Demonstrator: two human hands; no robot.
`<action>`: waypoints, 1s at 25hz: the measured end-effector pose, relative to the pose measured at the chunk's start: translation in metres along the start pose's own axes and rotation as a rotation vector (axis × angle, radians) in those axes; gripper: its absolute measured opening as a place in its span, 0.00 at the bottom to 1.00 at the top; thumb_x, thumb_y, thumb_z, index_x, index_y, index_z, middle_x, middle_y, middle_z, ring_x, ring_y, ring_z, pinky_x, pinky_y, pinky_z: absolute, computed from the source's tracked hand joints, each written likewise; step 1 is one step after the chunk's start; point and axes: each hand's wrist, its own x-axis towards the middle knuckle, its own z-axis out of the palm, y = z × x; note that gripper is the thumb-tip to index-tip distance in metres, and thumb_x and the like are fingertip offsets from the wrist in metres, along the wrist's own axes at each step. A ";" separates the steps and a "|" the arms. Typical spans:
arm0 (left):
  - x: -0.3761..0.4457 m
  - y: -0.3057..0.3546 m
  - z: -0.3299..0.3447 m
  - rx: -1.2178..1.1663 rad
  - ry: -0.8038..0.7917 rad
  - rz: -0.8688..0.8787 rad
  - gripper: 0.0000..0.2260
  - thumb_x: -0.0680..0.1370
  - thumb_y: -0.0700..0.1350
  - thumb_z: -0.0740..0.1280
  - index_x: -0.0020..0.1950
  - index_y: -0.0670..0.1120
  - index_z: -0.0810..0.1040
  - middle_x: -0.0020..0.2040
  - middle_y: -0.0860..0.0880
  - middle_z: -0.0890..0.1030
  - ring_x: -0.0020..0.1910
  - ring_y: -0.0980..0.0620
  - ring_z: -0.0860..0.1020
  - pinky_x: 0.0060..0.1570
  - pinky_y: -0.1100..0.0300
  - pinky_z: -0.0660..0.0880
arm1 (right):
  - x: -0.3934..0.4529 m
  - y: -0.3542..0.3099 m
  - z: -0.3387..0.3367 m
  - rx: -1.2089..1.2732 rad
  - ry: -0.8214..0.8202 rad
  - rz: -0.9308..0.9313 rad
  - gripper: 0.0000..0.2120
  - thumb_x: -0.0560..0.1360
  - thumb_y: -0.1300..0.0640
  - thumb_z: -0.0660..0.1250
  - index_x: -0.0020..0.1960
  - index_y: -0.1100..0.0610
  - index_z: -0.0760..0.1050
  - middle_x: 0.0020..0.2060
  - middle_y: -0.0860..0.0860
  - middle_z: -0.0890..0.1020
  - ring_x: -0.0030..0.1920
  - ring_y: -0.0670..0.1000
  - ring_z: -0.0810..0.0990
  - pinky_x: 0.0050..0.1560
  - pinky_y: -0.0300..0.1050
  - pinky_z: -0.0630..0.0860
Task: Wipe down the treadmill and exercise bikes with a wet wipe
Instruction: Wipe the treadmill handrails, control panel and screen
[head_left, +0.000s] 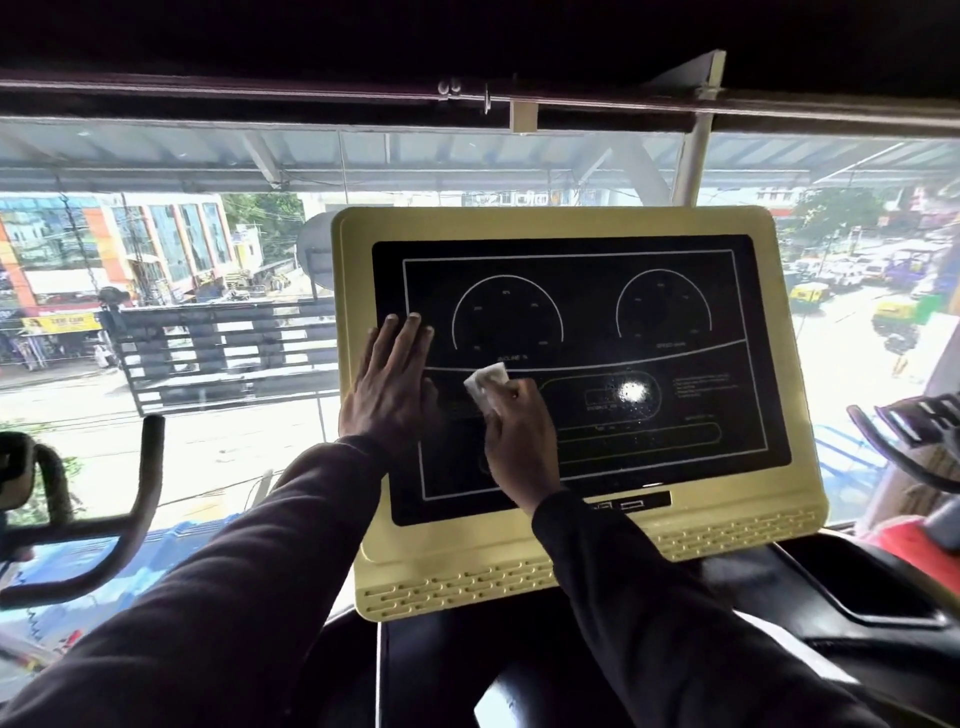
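Note:
The treadmill console (789, 364) fills the middle of the view, a yellow frame around a black display panel (665, 322) with two dial outlines. My left hand (389, 389) lies flat with straight fingers on the panel's left edge. My right hand (519, 431) pinches a small white wet wipe (485, 382) and presses it against the lower left part of the panel. A bright reflection and droplets show on the panel right of the wipe.
Black exercise bike handlebars (140, 499) stand at the left. Another bike's handlebars (914, 431) and a red part sit at the right edge. The treadmill's black deck housing (857, 597) lies below the console. A large window (208, 312) behind shows a street.

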 end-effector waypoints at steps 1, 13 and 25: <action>0.000 0.000 0.000 0.006 -0.005 0.010 0.29 0.76 0.48 0.53 0.77 0.42 0.64 0.79 0.43 0.61 0.79 0.43 0.53 0.78 0.47 0.48 | -0.009 -0.003 0.001 -0.034 -0.068 -0.098 0.21 0.75 0.69 0.64 0.64 0.52 0.74 0.48 0.53 0.75 0.45 0.49 0.73 0.43 0.41 0.74; -0.017 0.009 0.001 0.070 -0.078 0.063 0.30 0.76 0.56 0.58 0.76 0.45 0.65 0.79 0.42 0.58 0.79 0.41 0.51 0.78 0.45 0.46 | -0.050 0.018 -0.009 -0.023 -0.091 -0.044 0.19 0.75 0.69 0.65 0.63 0.54 0.77 0.49 0.51 0.74 0.46 0.44 0.71 0.43 0.29 0.66; -0.042 0.017 0.012 0.099 -0.108 0.078 0.30 0.78 0.54 0.64 0.78 0.44 0.63 0.80 0.41 0.55 0.79 0.40 0.50 0.78 0.44 0.44 | -0.093 0.005 0.003 -0.021 0.024 0.155 0.20 0.73 0.68 0.65 0.62 0.53 0.76 0.49 0.54 0.74 0.45 0.49 0.74 0.39 0.42 0.76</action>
